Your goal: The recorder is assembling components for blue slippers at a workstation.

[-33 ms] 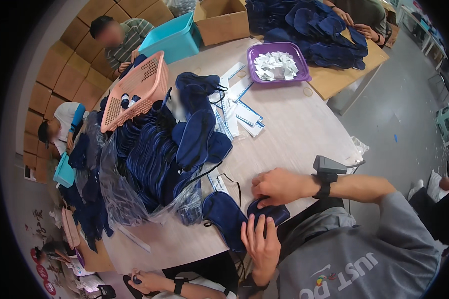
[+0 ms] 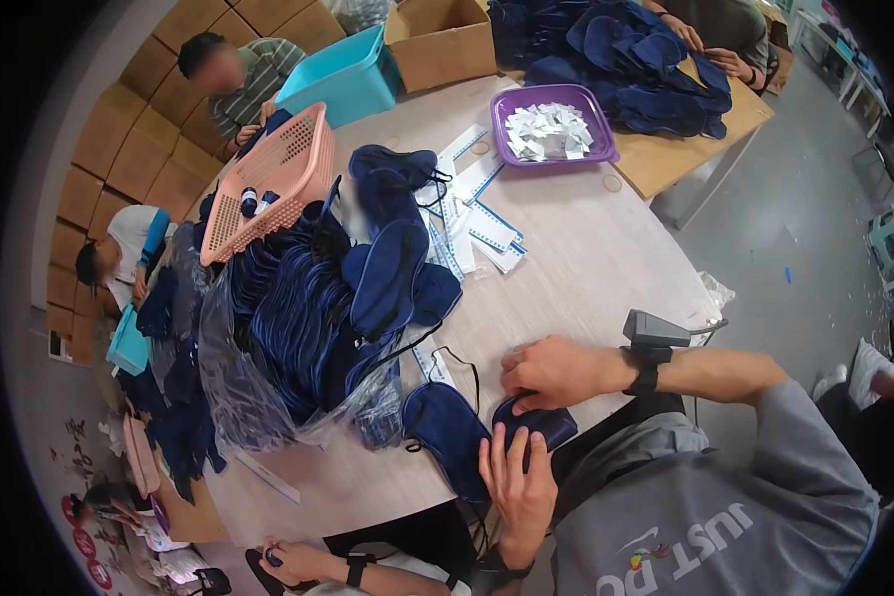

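A folded dark blue eye mask (image 2: 554, 429) lies at the table edge in front of me. My right hand (image 2: 556, 372) is over its far side, fingers curled and thumb pressed on the fabric. From the near side my left hand (image 2: 520, 480) rests stretched fingers on the same mask. Just left of it lies another eye mask (image 2: 445, 437), flat, with a black elastic strap (image 2: 475, 382) looping beyond it. A large heap of stacked eye masks (image 2: 303, 298), partly in clear plastic, covers the table further left.
Beyond the heap stand a pink basket (image 2: 313, 164), a turquoise bin (image 2: 343, 79) and a cardboard box (image 2: 442, 45). A purple tub (image 2: 553, 91) holds white tags. White-and-blue strips (image 2: 492, 233) lie mid-table. Co-workers sit around; one's hand (image 2: 293, 563) is at lower left.
My hands and the masks have not visibly moved. Only a person's feet at the right edge have shifted slightly.
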A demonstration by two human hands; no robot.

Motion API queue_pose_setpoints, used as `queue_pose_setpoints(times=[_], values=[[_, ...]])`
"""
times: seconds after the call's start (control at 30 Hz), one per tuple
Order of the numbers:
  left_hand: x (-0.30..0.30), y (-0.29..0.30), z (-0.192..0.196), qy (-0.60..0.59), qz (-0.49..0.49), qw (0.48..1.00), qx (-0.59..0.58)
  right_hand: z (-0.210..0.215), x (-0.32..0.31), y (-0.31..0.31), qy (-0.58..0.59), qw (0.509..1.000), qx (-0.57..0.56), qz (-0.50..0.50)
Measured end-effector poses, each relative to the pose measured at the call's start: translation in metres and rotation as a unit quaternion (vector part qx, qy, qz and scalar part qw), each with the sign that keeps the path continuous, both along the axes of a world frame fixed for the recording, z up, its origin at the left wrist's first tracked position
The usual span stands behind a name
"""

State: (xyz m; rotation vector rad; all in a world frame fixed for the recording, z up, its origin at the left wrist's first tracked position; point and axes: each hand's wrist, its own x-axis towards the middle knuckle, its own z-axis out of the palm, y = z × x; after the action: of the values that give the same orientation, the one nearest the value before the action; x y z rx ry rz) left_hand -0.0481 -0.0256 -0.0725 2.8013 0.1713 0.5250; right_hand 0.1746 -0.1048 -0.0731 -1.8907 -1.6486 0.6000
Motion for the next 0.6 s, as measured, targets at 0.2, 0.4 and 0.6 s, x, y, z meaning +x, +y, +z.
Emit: queue_pose_setpoints(times=[0.2, 0.4, 0.6], values=[[0.021, 0.015, 0.007, 0.024, -0.104, 0.992, -0.066, 0.004, 0.005, -0.021, 0.056, 0.997, -0.003, -0.043], [0.036, 0.011, 0.006, 0.038, -0.130, 0.989, -0.058, 0.009, 0.012, -0.037, 0.081, 0.993, 0.001, -0.087], [0.025, -0.003, -0.001, -0.012, -0.106, 0.993, -0.051, 0.004, 0.013, -0.035, 0.099, 0.989, -0.005, -0.113]])
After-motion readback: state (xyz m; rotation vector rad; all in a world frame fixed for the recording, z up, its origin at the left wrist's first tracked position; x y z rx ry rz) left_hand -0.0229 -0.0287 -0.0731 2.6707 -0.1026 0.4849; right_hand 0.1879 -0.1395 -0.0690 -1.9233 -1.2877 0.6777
